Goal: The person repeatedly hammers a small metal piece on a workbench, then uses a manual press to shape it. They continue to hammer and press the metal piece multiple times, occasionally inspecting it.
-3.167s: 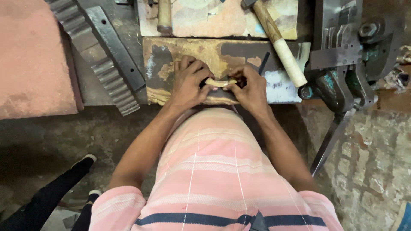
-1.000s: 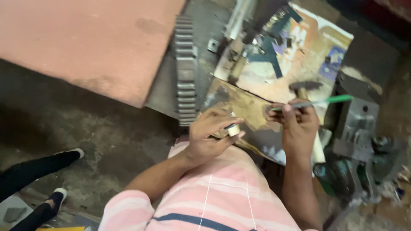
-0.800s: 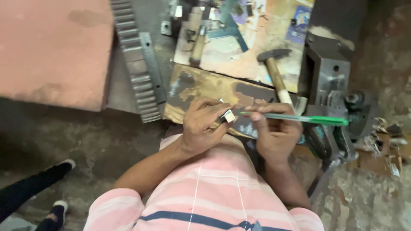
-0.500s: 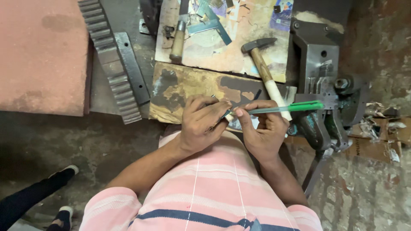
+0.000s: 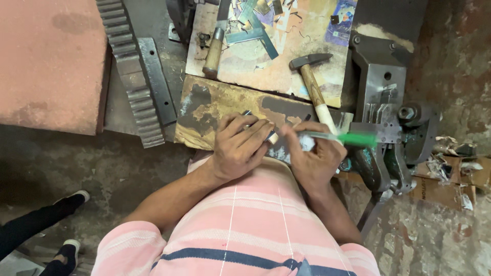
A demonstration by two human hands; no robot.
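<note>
**Both hands closed over a small piece at the bench edge**

The left hand (image 5: 240,148) curled around a small metal piece (image 5: 271,136), fingers pinching it. The right hand (image 5: 313,159) gripped a green-handled tool (image 5: 353,139), tip blurred, just beside the piece. Beneath lay a worn wooden board (image 5: 204,110); beyond, a hammer (image 5: 312,84), a toothed metal rack (image 5: 130,76), and a rough concrete floor (image 5: 51,163).

One camera on my head, looking steeply down past my striped shirt, close on my hands, workbench (image 5: 225,110) ahead, floor at left
</note>
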